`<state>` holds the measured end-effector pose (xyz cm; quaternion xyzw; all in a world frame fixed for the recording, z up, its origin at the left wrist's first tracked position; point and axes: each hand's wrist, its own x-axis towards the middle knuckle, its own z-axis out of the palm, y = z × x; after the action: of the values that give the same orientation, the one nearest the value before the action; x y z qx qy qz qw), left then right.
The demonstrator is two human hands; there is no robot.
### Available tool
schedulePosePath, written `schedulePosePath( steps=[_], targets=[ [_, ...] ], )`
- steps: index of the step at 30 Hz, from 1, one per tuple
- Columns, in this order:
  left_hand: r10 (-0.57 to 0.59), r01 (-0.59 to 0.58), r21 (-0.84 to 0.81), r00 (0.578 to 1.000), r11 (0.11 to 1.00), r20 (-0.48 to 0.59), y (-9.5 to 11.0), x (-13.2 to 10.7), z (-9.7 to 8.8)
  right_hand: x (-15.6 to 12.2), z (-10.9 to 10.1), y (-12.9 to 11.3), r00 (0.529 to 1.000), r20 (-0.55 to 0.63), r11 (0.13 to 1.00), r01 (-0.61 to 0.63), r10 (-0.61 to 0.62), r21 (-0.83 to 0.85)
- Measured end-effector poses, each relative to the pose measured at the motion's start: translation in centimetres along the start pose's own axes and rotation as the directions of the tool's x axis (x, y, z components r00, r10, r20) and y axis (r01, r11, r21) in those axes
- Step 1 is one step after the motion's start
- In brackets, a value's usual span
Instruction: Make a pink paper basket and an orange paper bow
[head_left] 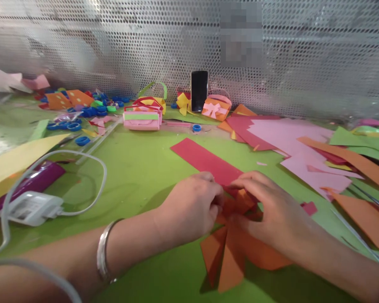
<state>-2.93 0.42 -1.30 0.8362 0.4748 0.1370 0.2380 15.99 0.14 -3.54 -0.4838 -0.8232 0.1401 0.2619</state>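
My left hand [194,207] is curled closed at the left side of an orange paper bow [232,259]; what its fingertips pinch is hidden. My right hand [276,212] grips the bow from the right, thumb below and fingers above its folded middle. The bow's cut tails spread toward me over the green tabletop. Just beyond the hands lies a flat red paper strip [205,160], its near end partly covered by my right fingers and the bow. A small red scrap [308,208] shows beside my right wrist.
A phone [199,91] stands at the back between small paper bags, one pink [142,121], one orange [215,110]. Pink sheets [290,130] and orange offcuts [363,214] lie right. At left are a white charger [33,208] with its cable, a purple object [41,181] and blue rings [82,141].
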Motion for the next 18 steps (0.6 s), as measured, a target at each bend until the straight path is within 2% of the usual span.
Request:
schedulePosePath(
  steps=[11, 18],
  targets=[
    [-0.001, 0.001, -0.001, 1.000, 1.000, -0.003, 0.0, 0.0, -0.1, 0.6, -2.1, -0.7, 0.993, 0.034, 0.978, -0.115, 0.111, 0.171],
    [-0.029, 0.028, -0.021, 0.999, 0.999, -0.033, 0.4, -0.1, -0.5, 1.1, -3.4, 0.6, 0.968, -0.046, 0.942, -0.227, 0.245, 0.245]
  ],
)
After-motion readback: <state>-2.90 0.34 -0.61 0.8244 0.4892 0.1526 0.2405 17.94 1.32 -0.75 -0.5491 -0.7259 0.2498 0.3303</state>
